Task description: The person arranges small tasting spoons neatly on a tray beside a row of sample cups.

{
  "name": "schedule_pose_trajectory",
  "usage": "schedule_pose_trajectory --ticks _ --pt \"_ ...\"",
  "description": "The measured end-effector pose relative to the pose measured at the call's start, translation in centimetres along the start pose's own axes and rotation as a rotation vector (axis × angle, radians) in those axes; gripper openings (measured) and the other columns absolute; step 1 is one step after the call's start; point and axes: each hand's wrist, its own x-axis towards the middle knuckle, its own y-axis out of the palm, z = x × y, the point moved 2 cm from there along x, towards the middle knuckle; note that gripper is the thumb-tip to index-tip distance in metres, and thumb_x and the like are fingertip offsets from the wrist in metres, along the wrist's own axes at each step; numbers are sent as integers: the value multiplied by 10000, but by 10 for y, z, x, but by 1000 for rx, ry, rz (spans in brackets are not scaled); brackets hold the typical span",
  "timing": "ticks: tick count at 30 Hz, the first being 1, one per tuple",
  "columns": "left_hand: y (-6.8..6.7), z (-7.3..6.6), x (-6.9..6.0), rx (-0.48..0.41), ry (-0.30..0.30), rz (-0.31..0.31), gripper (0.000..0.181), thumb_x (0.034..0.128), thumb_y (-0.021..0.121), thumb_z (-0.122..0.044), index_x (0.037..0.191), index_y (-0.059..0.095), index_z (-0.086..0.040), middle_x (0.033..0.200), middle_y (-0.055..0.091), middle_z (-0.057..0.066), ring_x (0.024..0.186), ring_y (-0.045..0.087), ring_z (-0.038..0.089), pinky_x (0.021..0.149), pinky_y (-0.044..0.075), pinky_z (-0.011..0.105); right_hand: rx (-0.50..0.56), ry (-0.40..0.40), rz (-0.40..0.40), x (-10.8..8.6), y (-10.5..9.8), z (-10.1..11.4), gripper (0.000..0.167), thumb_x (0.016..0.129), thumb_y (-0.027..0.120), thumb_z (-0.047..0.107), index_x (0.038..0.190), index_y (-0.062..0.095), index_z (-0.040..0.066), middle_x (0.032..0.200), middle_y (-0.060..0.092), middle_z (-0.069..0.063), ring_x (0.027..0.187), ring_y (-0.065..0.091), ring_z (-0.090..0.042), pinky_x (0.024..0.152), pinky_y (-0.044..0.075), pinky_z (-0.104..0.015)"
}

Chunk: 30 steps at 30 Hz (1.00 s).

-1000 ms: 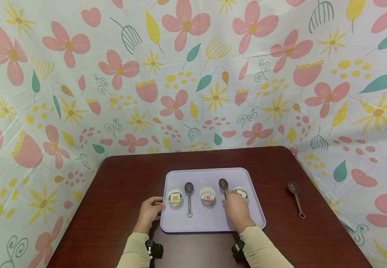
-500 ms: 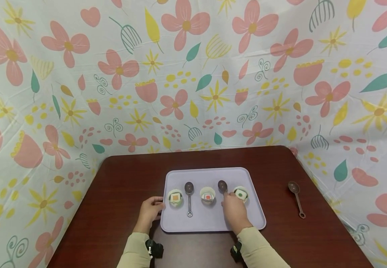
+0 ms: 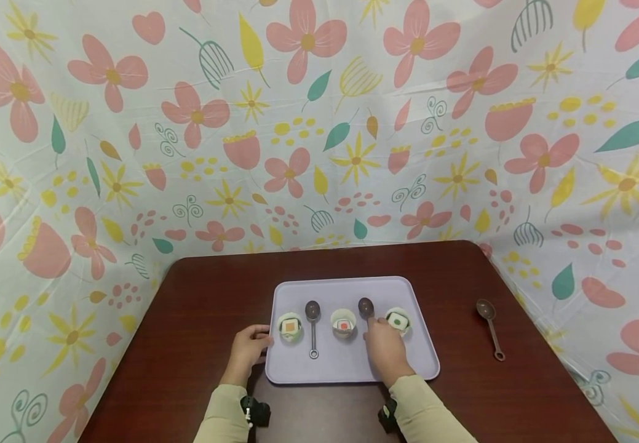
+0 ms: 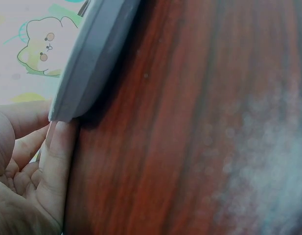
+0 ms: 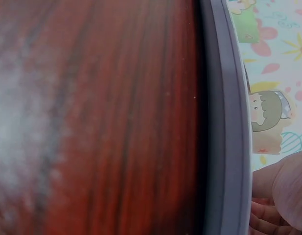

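Observation:
A pale lilac tray (image 3: 323,370) lies on the table. My left hand (image 3: 247,352) holds its left edge, thumb and finger (image 4: 58,147) at the rim (image 4: 94,63) in the left wrist view. My right hand (image 3: 387,349) pinches the handle of a dark measuring spoon (image 3: 366,305) on the tray; the handle is mostly hidden. A second dark spoon (image 3: 313,331) lies farther left. Three small cups stand in a row: the left cup (image 3: 290,339) shows an orange-centred square, the middle cup (image 3: 344,335) a red-centred one, the right cup (image 3: 397,311) a green-dotted one.
A third dark spoon (image 3: 490,328) lies on the table right of the tray. The dark red-brown table (image 3: 225,283) meets a flower-patterned cloth (image 3: 319,123) at the back and sides.
My right hand has shifted slightly left with the spoon, uncovering the right cup's green-dotted square. The left hand stays at the tray's edge.

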Motion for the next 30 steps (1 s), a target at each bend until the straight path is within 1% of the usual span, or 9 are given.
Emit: schedule_pose_trajectory --ticks 8,10,15,18,20,23,25,27,30 --pt "2 4 1 -4 -12 4 285 912 712 -44 1194 692 -12 1010 700 129 876 701 246 685 604 437 -18 -4 0 -3 -1 -2 253 855 804 140 991 677 -31 859 651 -148 765 681 -308 649 578 -432" --pt "2 4 1 1 2 5 287 909 712 -36 1192 688 4 1007 696 144 875 701 257 676 603 443 -11 0 7 -3 -2 -2 257 857 804 140 998 677 -33 865 651 -149 766 682 -309 650 578 -433" --pt "3 3 2 6 1 8 291 913 709 -41 1199 686 4 1014 695 147 888 701 263 690 604 450 19 20 19 -3 -3 -3 278 874 789 159 1038 682 -39 890 657 -151 769 686 -313 654 580 -438" --pt "4 3 1 8 -10 11 294 921 706 -52 1210 685 -6 1022 699 136 890 702 254 709 605 454 47 16 -10 -3 -7 -2 243 878 784 167 1001 690 -20 871 665 -149 750 685 -326 639 572 -459" --pt "4 3 1 11 -11 10 295 921 706 -52 1211 684 -4 1022 702 137 886 703 253 712 606 460 63 0 -44 -2 -12 -2 193 875 782 166 933 686 8 831 667 -140 725 681 -328 612 560 -466" --pt "2 4 1 8 -7 9 297 917 708 -50 1208 684 2 1018 700 147 879 703 263 705 605 464 77 -18 -100 0 -24 -4 155 886 766 158 895 682 29 794 687 -138 711 686 -328 590 551 -466" --pt "1 4 2 4 -7 5 294 915 708 -50 1204 686 0 1016 700 150 878 703 265 705 605 465 82 -21 -133 2 -33 -8 146 899 744 158 924 695 23 802 705 -148 715 694 -339 593 553 -475" --pt "1 4 3 5 -6 2 295 917 705 -50 1207 685 1 1018 700 150 877 702 263 707 606 466 94 0 -158 6 -44 -16 168 919 713 162 991 714 9 826 726 -159 723 702 -351 608 556 -492" --pt "1 4 2 0 -13 -6 291 916 704 -47 1204 687 -4 1022 704 144 878 703 259 710 607 459 123 32 -164 12 -61 -32 206 938 674 167 1045 723 -1 815 735 -154 695 697 -361 605 544 -523"
